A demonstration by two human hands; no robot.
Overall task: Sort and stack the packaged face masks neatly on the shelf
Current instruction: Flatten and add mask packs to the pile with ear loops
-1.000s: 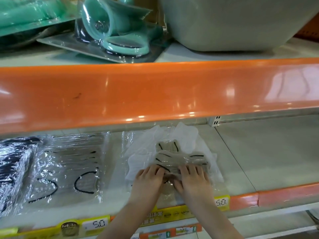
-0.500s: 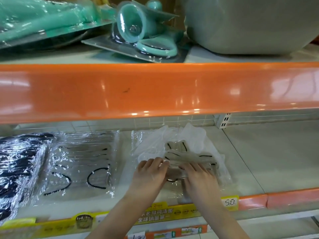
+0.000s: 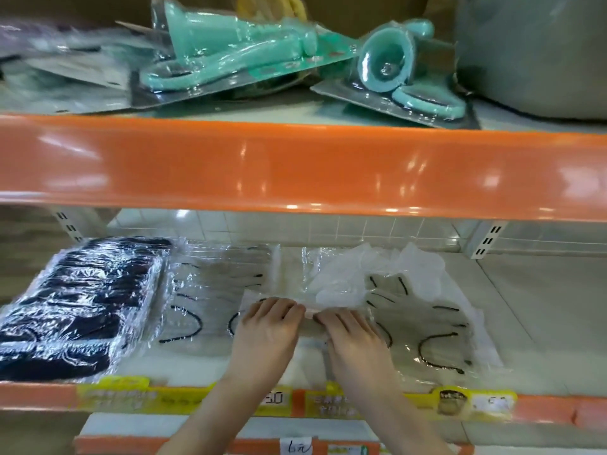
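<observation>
On the lower shelf (image 3: 532, 310) lie clear packs of face masks. A stack of black masks (image 3: 78, 307) sits at the left. Beside it is a flat pile of pale masks with black ear loops (image 3: 210, 290). At the centre-right a looser, crumpled pile of pale masks (image 3: 423, 316) spreads out. My left hand (image 3: 267, 330) and my right hand (image 3: 353, 336) rest side by side on the near-left edge of this loose pile, fingers curled over a pack's edge and pressing it down.
A wide orange shelf lip (image 3: 295, 165) overhangs just above the masks. The upper shelf holds teal plastic items in blister packs (image 3: 230, 57) and a large grey tub (image 3: 538, 54). Yellow price labels (image 3: 404, 405) line the front edge. The lower shelf's right part is bare.
The camera view has swung right and risen, showing more of the upper shelf. Both hands stay together on the same pack, now nearer the pile's left edge, between the two pale piles.
</observation>
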